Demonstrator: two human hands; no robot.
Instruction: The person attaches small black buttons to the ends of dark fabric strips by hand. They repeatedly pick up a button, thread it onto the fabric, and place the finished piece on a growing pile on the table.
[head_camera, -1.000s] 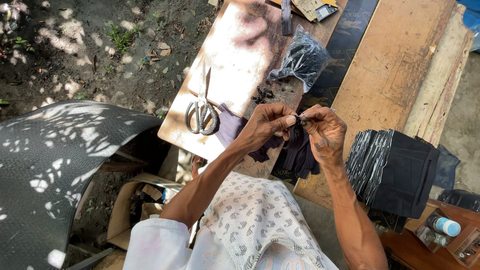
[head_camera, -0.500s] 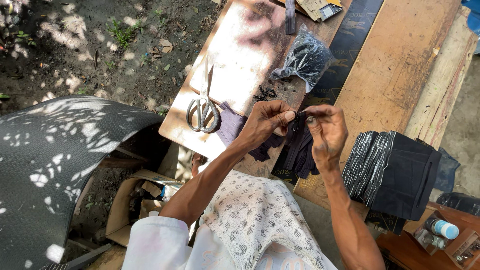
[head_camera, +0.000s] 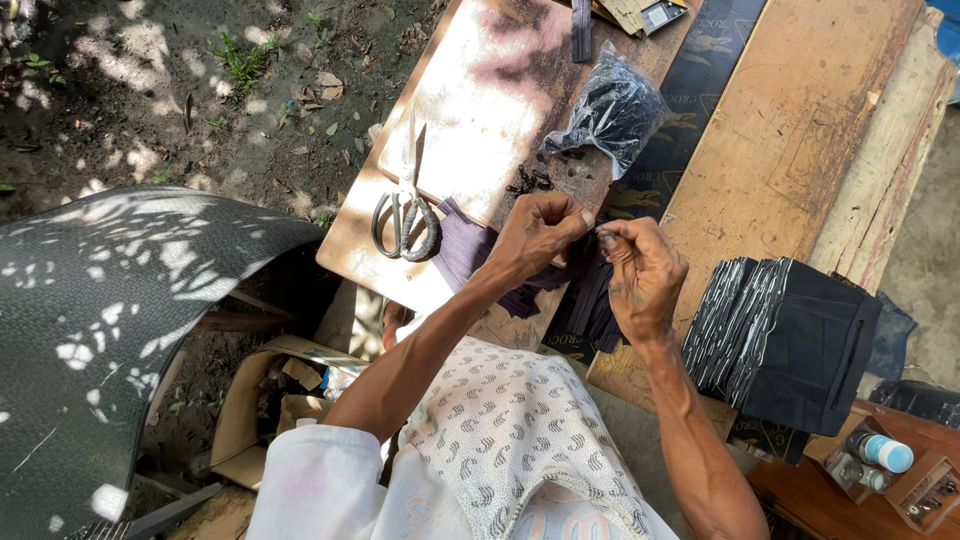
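My left hand (head_camera: 535, 235) and my right hand (head_camera: 645, 275) meet over a wooden board (head_camera: 480, 130), fingertips pinched together on a small dark piece between them. What the piece is I cannot tell at this size. Dark purple and black strips of material (head_camera: 580, 295) hang and lie just under both hands. A pair of large scissors (head_camera: 405, 205) rests on the board to the left of my left hand. A clear plastic bag of small black parts (head_camera: 612, 110) lies beyond the hands, with a few loose black bits (head_camera: 530, 180) beside it.
A stack of black sheets (head_camera: 790, 340) stands to the right on a plank (head_camera: 800, 130). Small bottles in a wooden box (head_camera: 880, 460) sit at lower right. A large dark rubber sheet (head_camera: 110, 340) curves at left, above a cardboard box (head_camera: 270, 400). Bare soil lies beyond.
Both hands have stayed together over the board, with the fingers shifting slightly on the small piece. The view has drifted a little; the scissors and bag have not moved.
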